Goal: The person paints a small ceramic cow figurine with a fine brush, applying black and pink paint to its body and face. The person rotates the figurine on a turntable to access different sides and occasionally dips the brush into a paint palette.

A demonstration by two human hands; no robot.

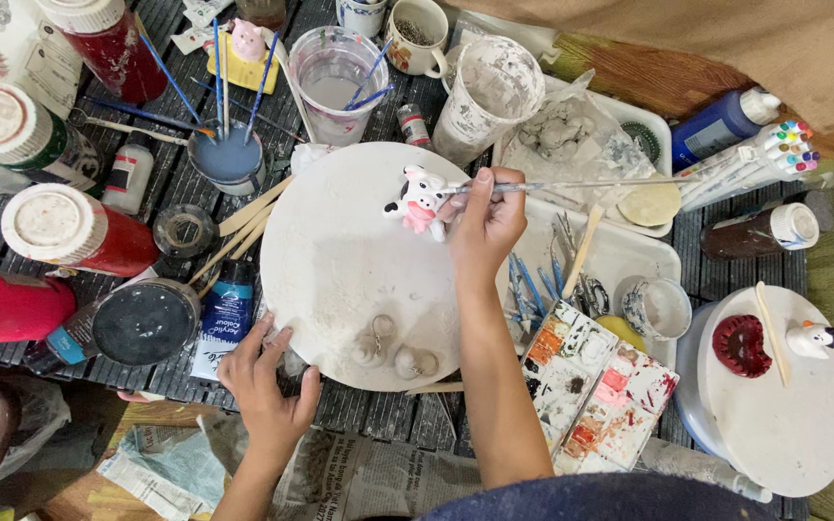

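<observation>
A small white clay cow figure (419,201) with black spots and a pink belly stands near the far edge of a round white board (340,280). My right hand (486,224) holds a thin paintbrush (571,184) with its tip at the cow's head. My left hand (263,371) rests with spread fingers on the board's near left rim. Two small unpainted clay pieces (393,352) lie near the board's front edge.
Paint bottles (55,227), a black lid (145,321), a blue paint tube (224,314) and brush cups (229,154) crowd the left. A water cup (332,82), a paint-stained palette (596,386), a tool tray (620,256), markers (755,159) and a second board (784,405) with figures sit right.
</observation>
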